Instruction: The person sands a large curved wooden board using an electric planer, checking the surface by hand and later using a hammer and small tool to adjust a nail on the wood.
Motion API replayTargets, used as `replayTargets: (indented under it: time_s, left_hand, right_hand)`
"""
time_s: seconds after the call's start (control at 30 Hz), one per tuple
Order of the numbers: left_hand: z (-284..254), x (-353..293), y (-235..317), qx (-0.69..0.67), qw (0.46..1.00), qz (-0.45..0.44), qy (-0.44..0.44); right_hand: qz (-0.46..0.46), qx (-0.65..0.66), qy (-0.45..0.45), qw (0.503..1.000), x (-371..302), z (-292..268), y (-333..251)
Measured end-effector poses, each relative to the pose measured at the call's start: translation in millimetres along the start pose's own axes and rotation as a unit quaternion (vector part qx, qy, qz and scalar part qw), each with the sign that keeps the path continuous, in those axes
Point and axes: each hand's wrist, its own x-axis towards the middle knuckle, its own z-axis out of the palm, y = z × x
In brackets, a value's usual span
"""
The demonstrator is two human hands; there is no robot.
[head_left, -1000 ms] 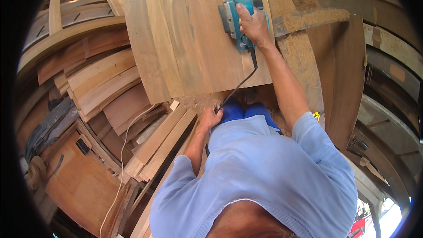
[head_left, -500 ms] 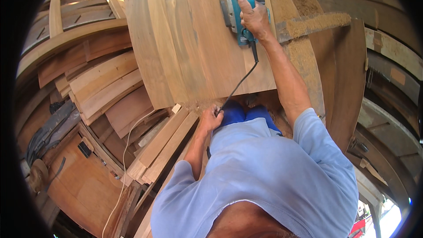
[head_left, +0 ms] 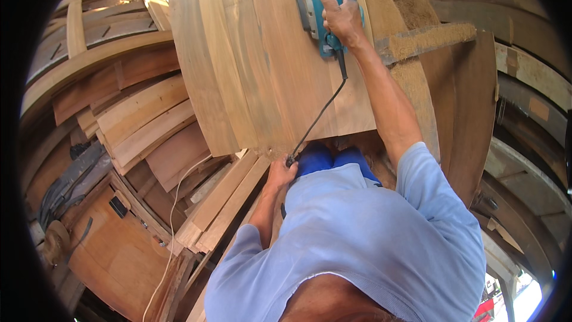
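A teal electric hand planer (head_left: 327, 18) rests on a wide wooden panel (head_left: 262, 53), near the panel's right edge. My right hand (head_left: 344, 21) is wrapped round the planer's handle, the arm stretched forward. From the planer's rear a black power cord (head_left: 323, 110) runs back over the panel to its near edge. There my left hand (head_left: 282, 172) is closed on the cord, close to my blue trousers. Its fingertips are partly hidden by the angle.
Sawdust covers a board (head_left: 432, 42) jutting out to the right of the panel. Stacked planks (head_left: 149, 113) and long timber pieces (head_left: 229, 197) fill the left side. A white cable (head_left: 174, 214) trails over the wood. Large dark boards (head_left: 468, 101) stand at the right.
My left hand has shifted slightly down and left with the cord, which is now stretched straighter. The planer has moved very little, a touch away from me, still under my right hand.
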Motion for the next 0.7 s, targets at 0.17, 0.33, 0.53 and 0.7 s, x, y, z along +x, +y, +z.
replayTargets:
  time_s: [0.17, 0.33, 0.53, 0.7]
  left_hand:
    - [-42, -9, 3, -0.033, 0.999, 0.001, 0.007]
    - [-107, 1, 19, -0.063, 0.994, -0.008, 0.089]
    - [-159, 32, 34, -0.062, 0.972, -0.001, 0.227]
    - [-177, 56, 74, -0.004, 0.962, 0.002, 0.272]
  right_hand:
    - [0.016, 0.034, 0.004, 0.999, 8, 7, -9]
    - [0.017, 0.038, 0.006, 0.999, 21, 6, -13]
    - [0.01, 0.006, 0.009, 1.0, 39, 10, -14]
    - [-0.001, 0.021, 0.007, 1.0, 50, 17, -25]
